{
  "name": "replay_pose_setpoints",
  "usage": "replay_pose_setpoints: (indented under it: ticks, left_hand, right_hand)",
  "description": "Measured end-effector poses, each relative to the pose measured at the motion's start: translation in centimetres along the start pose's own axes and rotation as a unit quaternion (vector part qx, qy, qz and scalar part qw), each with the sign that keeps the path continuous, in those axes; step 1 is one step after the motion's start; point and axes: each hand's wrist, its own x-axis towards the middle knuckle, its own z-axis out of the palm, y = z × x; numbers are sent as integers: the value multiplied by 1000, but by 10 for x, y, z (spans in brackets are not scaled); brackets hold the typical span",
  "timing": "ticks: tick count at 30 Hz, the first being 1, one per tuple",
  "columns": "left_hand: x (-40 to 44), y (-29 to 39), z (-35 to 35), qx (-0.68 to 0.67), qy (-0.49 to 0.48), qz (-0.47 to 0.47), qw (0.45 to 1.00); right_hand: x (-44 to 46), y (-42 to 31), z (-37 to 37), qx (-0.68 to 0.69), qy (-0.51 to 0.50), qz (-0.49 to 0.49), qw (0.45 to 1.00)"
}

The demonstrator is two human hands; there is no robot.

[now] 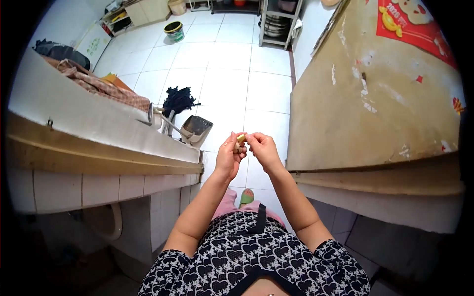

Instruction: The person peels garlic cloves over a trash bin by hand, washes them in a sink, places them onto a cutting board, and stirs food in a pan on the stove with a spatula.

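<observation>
Both hands meet in front of my body at the middle of the view, above the tiled floor. My left hand (231, 157) has its fingers curled round a small yellowish item (241, 138), too small to name. My right hand (262, 149) is closed, its thumb and forefinger pinched at the right side of that same item. The fingertips of the two hands almost touch.
A wooden door (355, 113) with a red decoration stands at right. At left is a ledge (108, 118) with a checked cloth. A dustpan (197, 128), a dark mop (179, 100), a bucket (174, 32) and a metal rack (276, 24) are beyond.
</observation>
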Motion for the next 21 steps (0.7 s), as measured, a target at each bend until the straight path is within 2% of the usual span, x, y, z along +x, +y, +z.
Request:
replay_pose_setpoints:
  ticks: [4, 12, 21]
  left_hand:
    - [46, 17, -8, 13, 15, 10, 1000]
    - [164, 101, -18, 69, -8, 42, 997]
    - [284, 214, -19, 76, -1, 59, 995]
  right_hand:
    - [46, -7, 4, 17, -8, 6, 1000]
    - [186, -35, 28, -155, 8, -84, 984]
    - [319, -93, 76, -94, -5, -109, 990]
